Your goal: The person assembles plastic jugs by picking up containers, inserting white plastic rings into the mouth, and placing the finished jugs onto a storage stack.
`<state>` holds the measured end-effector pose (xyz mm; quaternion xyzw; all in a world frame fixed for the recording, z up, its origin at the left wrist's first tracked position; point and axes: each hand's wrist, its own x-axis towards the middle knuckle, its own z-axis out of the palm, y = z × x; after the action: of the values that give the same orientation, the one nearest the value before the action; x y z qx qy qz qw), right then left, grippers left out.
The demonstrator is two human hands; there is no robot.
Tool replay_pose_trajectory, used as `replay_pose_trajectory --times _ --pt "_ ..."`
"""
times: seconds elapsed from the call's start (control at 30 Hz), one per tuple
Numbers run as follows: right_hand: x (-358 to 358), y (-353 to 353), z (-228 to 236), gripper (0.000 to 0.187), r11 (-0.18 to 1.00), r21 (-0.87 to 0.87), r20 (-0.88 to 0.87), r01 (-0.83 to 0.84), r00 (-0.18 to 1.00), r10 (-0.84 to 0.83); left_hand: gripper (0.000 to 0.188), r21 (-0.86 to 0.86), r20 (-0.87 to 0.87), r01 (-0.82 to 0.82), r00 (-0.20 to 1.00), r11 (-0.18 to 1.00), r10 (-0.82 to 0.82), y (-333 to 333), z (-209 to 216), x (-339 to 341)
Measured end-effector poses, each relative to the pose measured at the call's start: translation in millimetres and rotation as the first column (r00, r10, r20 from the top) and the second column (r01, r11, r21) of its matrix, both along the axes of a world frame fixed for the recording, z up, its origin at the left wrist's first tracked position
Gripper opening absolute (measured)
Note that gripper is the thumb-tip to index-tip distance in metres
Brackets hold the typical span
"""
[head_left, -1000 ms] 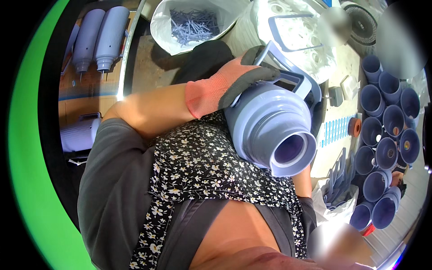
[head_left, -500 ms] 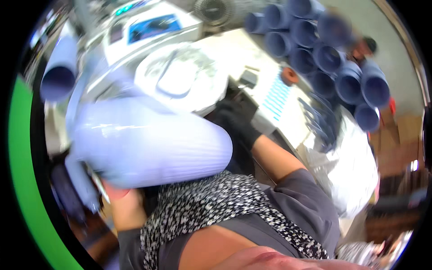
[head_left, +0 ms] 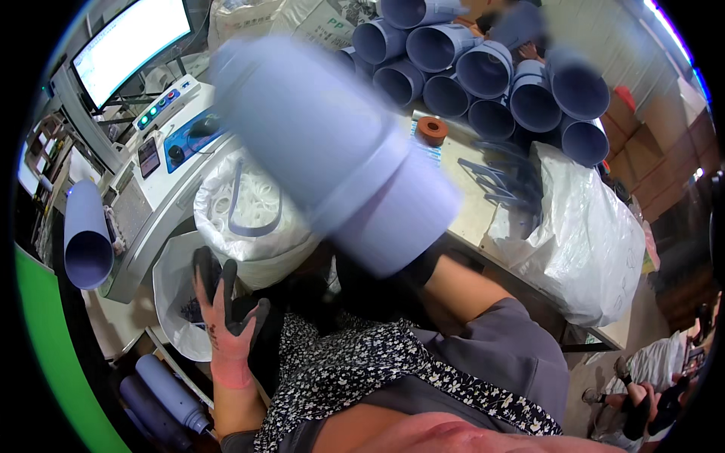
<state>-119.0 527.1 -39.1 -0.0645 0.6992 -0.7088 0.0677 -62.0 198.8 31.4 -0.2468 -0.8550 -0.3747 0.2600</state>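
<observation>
A large pale blue plastic cylinder (head_left: 332, 143), stepped to a narrower end, hangs tilted in front of me and is blurred by motion. Behind that narrower end is my right hand (head_left: 424, 266) in a black glove; it holds the cylinder up, though its fingers are mostly hidden. My left hand (head_left: 229, 313), in a pink and dark-palmed glove, is raised with its fingers spread, touching nothing. Close to it stands a white-lined tub (head_left: 260, 260) full of clear rings, with a grey-blue strap loop (head_left: 257, 226) on top.
Similar cylinders (head_left: 483, 72) are stacked at the back right, a person's hand near them. An orange tape roll (head_left: 432, 130), several dark handles (head_left: 495, 181) and a white bag (head_left: 570, 234) lie on the right table. At left are a monitor (head_left: 132, 45) and an upright cylinder (head_left: 87, 234).
The cylinder has swung from lying across my lap, low at left, up and to the right. My left hand has come away from it and spread open. The view has shifted too.
</observation>
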Motion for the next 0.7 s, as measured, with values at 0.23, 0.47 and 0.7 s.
replay_pose_trajectory --times 0.23,0.47,0.7 --pt "-109 230 90 0.045 0.117 0.315 -0.939 0.942 0.327 -0.109 0.059 0.238 0.316 -0.042 0.948 0.970 -0.036 -35 -54 -14" --pt "-161 333 210 0.034 -0.132 0.265 -0.801 0.955 0.142 -0.582 0.051 0.146 0.412 -0.204 0.902 0.968 0.128 -64 -93 -13" --pt "-187 190 138 0.036 0.061 0.493 -0.784 0.868 0.474 -0.401 0.043 0.347 0.697 -0.606 0.677 0.716 0.235 -115 -106 58"
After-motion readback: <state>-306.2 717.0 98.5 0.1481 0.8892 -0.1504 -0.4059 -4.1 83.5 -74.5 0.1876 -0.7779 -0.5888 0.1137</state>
